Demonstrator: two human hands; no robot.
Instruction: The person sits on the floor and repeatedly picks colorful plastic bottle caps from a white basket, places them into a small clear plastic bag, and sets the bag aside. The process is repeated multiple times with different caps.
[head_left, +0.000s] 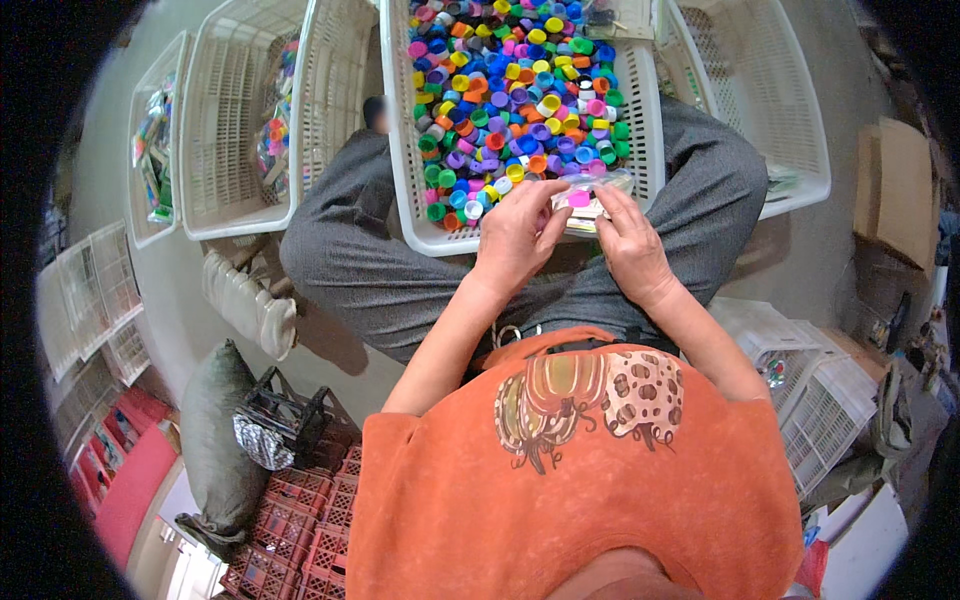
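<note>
At the near right corner of a white plastic basket (402, 190), my two hands meet over a small clear plastic packet (578, 200). Something bright pink and some pale pieces show in or on it; its exact contents are too small to tell. My left hand (518, 232) grips the packet's left side, with thumb and fingers bent together. On the other side, the fingers of my right hand (632, 240) curl over its right edge. Small round plastic caps (520, 95) in many colours fill the basket beyond my hands.
White baskets (240, 120) holding colourful packets stand at the left, with another white basket (770, 90) at the right. My crossed legs (340, 250) flank the middle basket. Red crates (290, 510) and a stuffed sack (215, 430) lie at the lower left; cardboard (895, 190) stands far right.
</note>
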